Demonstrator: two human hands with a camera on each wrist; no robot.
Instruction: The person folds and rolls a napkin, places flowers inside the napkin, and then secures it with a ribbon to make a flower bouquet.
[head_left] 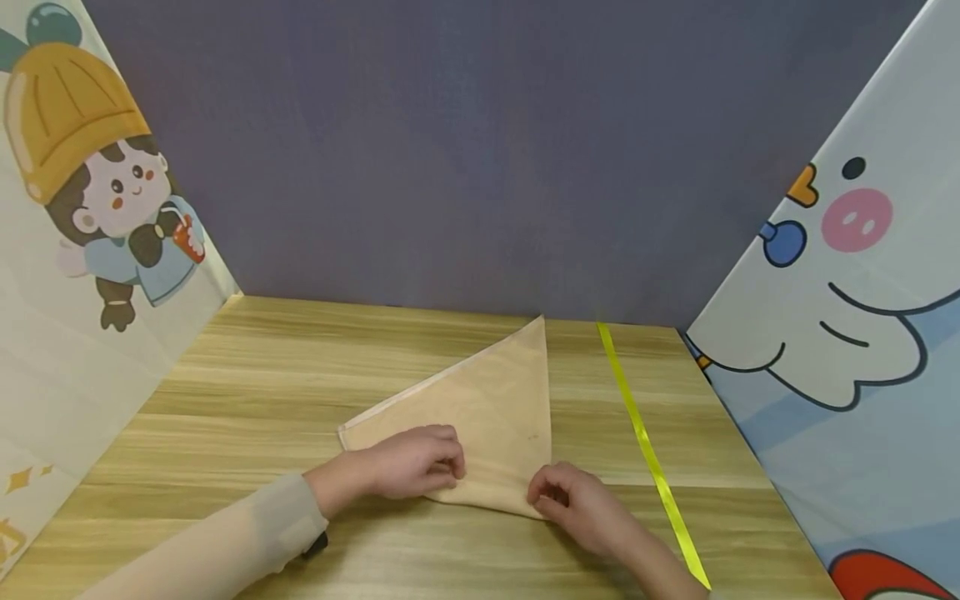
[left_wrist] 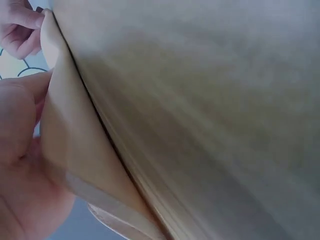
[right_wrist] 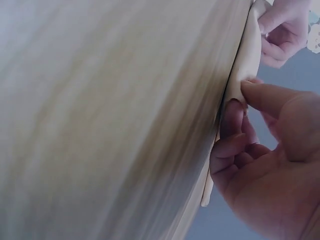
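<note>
Nearest the head camera, at eight o'clock, I saw a pale sleeve (head_left: 217, 533). Out of it came the left hand (head_left: 412, 462) at seven o'clock, with its fingers bent in. Both hands were on a tan cloth (head_left: 495, 400), which lay at six o'clock on the wood table (head_left: 262, 400). The right hand (head_left: 581, 504), at five o'clock, had the cloth's near right corner. One cloth tip pointed to one o'clock. Across the table at four o'clock ran a yellow strip (head_left: 648, 450). At twelve was a dark wall (head_left: 480, 150).

From the left wrist, I saw the left hand at eight o'clock, its thumb and fingers around the cloth's edge, just a bit apart. The right hand was at ten.

From the right wrist, I saw the right hand at four o'clock, pinching a fold almost closed. The left hand was at two, also pinching the cloth.
</note>
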